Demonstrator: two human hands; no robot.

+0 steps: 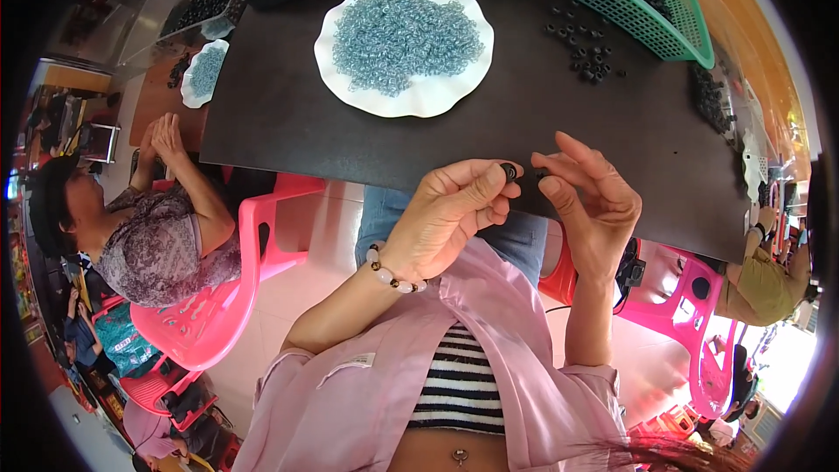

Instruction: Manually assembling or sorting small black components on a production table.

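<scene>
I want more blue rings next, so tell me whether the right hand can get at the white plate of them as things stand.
Probably yes: the dark table lies bare between the right hand and the white plate.

Small black ring-shaped part (509,171), rounded and dark with a hole through the middle, pinched at the tips of thumb and forefinger of the left hand (454,210), facing up. Second small black piece (542,174), mostly hidden, tucked against the fingertips of the right hand (594,205), just beside the first, shape unclear.
</scene>
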